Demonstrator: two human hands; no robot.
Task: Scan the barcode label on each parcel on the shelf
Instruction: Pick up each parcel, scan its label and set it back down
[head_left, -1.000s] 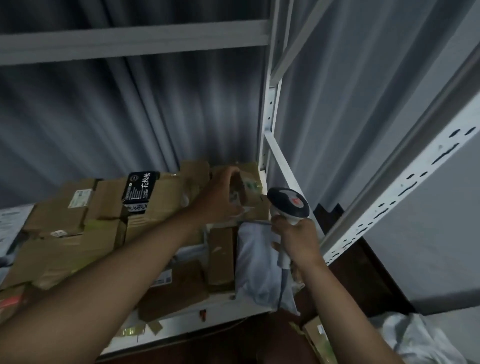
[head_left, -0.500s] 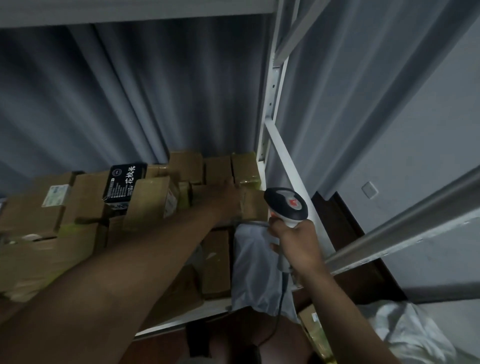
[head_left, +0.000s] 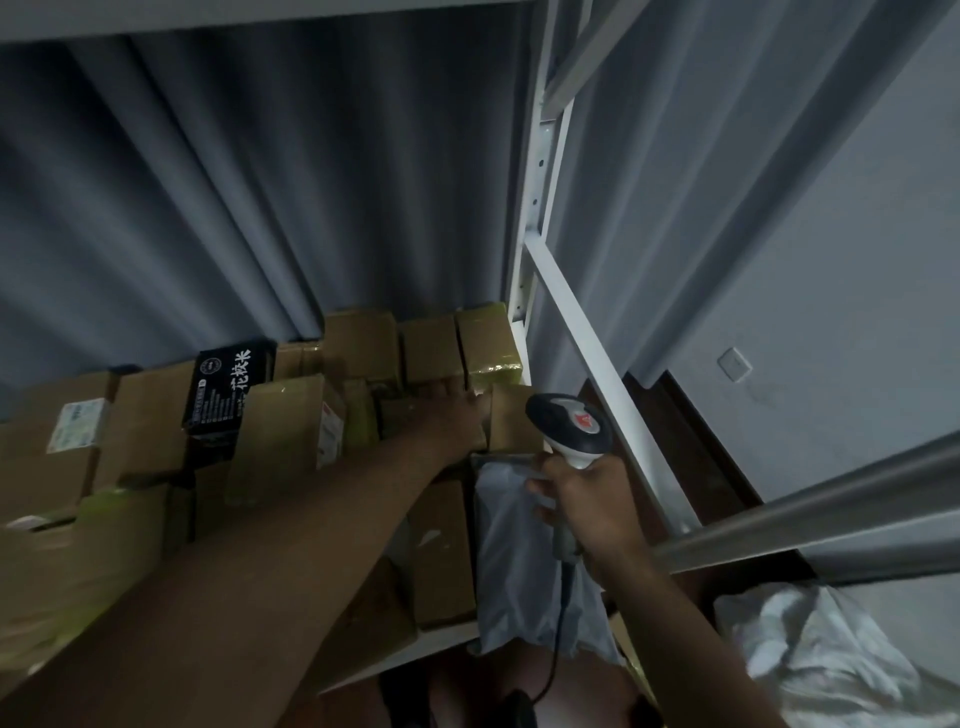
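Small brown box (head_left: 511, 418) at the right rear of the shelf (head_left: 447, 642), up against the white upright (head_left: 532, 218), roughly 12 o'clock from both hands. Long axis hard to judge; label side not visible from here. Left hand (head_left: 457, 421) nearer, touching the box at its 9 o'clock edge, fingers reaching across its top; curled or flat, cannot tell, since the box hides them. Right hand (head_left: 587, 506) at the box's 5 o'clock, wrapped round the handle of the scanner (head_left: 571, 426), whose head sits just beside the box at 3 o'clock and points toward 11 o'clock. Probably a turn of the box needed before the label faces the scanner.

Counted: one scanner, one cable (head_left: 558, 639) hanging from it toward 6 o'clock. One grey plastic mailer (head_left: 514, 561) at 6 o'clock of the box, drooping over the front edge. One black printed box (head_left: 228, 387) at 9 o'clock, well apart. Brown cartons about a dozen, stacked and overlapping, exact number not countable. One white bag (head_left: 831, 670) down at 4 o'clock, off the shelf. Grey curtain (head_left: 260, 182) behind everything.
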